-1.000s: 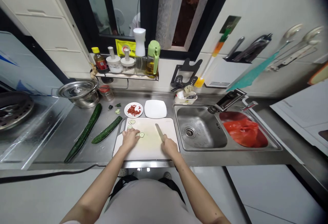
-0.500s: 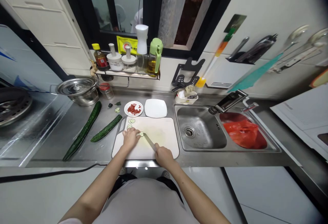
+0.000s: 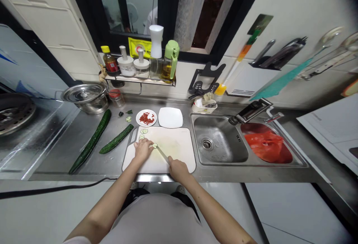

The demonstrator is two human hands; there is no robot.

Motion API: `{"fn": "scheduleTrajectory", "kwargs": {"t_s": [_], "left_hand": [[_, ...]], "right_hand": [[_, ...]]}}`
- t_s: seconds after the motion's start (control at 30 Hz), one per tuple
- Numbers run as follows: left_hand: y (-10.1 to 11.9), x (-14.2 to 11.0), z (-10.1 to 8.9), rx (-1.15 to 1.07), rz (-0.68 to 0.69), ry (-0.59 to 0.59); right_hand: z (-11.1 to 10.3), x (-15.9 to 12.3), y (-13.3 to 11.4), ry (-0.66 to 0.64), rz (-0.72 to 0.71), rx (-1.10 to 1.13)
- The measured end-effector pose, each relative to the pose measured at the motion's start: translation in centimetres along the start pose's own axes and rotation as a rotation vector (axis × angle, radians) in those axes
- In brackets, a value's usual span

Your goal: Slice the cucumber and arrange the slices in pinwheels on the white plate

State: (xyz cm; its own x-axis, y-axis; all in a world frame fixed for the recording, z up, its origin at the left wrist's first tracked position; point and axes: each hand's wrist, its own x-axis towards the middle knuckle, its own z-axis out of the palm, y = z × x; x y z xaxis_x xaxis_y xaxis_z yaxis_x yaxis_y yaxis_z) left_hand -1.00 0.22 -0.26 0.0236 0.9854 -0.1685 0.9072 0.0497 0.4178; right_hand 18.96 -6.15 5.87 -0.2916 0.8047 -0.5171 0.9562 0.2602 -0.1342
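Observation:
On the white cutting board (image 3: 179, 151), my left hand (image 3: 142, 150) pinches the left edge of a thin cucumber slice (image 3: 155, 145) between its fingertips. My right hand (image 3: 179, 169) is wrapped round the handle of a knife (image 3: 163, 155), which its fist hides. The blade points up and to the left, its tip at the right side of the slice. Several loose cucumber slices (image 3: 144, 131) lie at the board's upper left corner, partly hidden behind my left fingers.
Left of the board lie a cut cucumber (image 3: 116, 139) and a longer cucumber (image 3: 91, 143). Behind it stand a plate of chopped red pieces (image 3: 146, 118) and a white plate (image 3: 170, 117). A lidded steel pot (image 3: 86, 98) is at the back left; a sink (image 3: 220, 136) adjoins on the right.
My right hand has brought the knife leftward and down across the board, so its tip now meets the slice. My left hand has stayed in place at the slice.

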Motion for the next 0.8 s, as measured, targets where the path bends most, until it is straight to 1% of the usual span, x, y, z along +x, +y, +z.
{"fn": "scheduleTrajectory", "kwargs": {"t_s": [0.23, 0.43, 0.8], "left_hand": [[0.1, 0.0, 0.0, 0.002, -0.010, -0.006], [0.1, 0.0, 0.0, -0.010, -0.021, -0.008], [0.1, 0.1, 0.1, -0.009, -0.031, -0.017]], "right_hand": [[0.3, 0.6, 0.4, -0.019, -0.027, 0.000], [-0.3, 0.9, -0.3, -0.061, -0.007, 0.017], [-0.9, 1.1, -0.9, -0.061, -0.010, 0.034]]}}
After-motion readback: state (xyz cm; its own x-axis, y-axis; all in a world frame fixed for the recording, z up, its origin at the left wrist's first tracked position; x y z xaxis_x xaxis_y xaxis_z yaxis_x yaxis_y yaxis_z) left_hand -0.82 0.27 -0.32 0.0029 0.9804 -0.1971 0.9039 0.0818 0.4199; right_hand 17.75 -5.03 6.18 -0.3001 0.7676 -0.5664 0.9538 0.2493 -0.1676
